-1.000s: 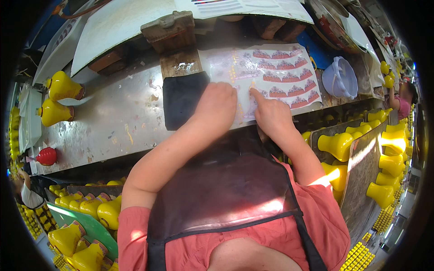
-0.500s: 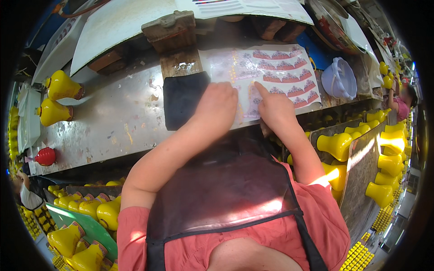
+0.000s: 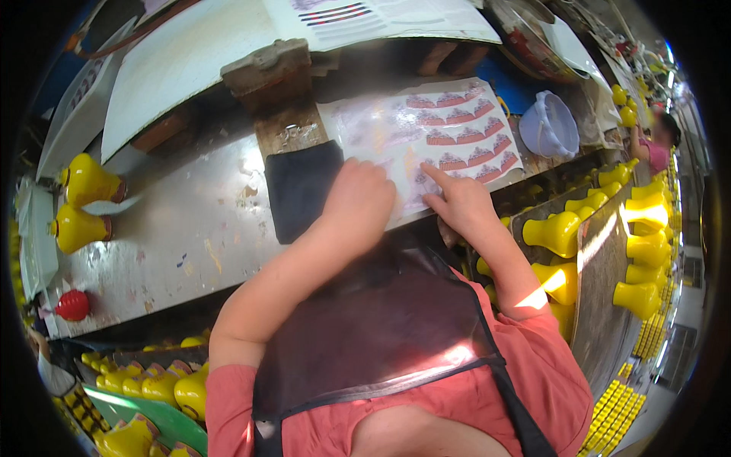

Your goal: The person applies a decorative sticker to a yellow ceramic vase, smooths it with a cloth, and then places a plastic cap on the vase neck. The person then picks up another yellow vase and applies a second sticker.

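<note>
A sheet of curved pink and purple decals [image 3: 462, 116] lies on the metal-topped bench, and both of my hands are over its near part. My left hand [image 3: 361, 199] is closed in a loose fist at the sheet's left, beside a black cloth pad [image 3: 303, 186]; its fingertips are turned under, so anything in them is hidden. On the sheet's near edge, my right hand [image 3: 463, 202] has its index finger stretched onto a decal and its thumb apart, the other fingers curled. A yellowish strip lies on the paper between the hands.
A pale lilac bucket [image 3: 550, 126] stands right of the sheet. Two yellow vases [image 3: 93, 181] lie at the bench's left, near a red ribbed bottle [image 3: 72, 305]. A wooden block [image 3: 268, 72] stands behind the pad. Many yellow vases [image 3: 552, 234] fill racks below. Another person [image 3: 655, 145] is far right.
My left hand has shifted slightly away from the sheet's middle, and my right index finger and thumb have spread wider. The whole view has also tilted a little.
</note>
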### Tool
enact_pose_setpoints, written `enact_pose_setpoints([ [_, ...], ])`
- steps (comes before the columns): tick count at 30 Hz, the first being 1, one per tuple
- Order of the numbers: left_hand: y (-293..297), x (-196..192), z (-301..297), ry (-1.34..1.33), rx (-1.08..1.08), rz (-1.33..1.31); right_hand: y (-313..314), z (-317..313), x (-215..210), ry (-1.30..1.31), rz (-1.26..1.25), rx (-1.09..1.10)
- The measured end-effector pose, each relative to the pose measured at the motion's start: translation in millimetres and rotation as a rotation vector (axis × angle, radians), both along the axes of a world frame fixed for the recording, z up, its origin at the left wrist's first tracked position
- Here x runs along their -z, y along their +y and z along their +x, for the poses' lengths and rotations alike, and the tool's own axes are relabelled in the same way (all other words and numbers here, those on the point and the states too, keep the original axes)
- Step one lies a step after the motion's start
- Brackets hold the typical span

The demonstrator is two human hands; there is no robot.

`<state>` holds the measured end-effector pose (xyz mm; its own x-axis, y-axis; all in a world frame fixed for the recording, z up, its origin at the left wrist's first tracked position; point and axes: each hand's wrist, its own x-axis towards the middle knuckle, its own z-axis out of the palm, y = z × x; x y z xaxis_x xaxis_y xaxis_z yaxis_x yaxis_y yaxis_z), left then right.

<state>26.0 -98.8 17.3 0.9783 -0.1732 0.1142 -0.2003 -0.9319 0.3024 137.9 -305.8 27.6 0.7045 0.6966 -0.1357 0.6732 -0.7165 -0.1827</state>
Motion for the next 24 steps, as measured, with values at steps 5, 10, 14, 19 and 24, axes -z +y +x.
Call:
enact_pose_setpoints([
  [5,1,-2,3,0.029,0.037,0.038,-32,3,-32,0.036,0.308,0.304],
  [10,1,-4,5,0.038,0.051,0.090,-77,4,-68,-0.018,0.594,0.559],
  [14,-4,-4,7,0.023,0.052,0.152,-129,-8,-106,-0.095,0.696,0.701],
  [19,-7,-4,9,0.022,0.025,0.205,-223,-14,-198,-0.896,0.312,0.978],
  [24,-9,-8,8,-0.002,-0.003,0.211,-313,6,-280,-0.946,0.066,1.223],
])
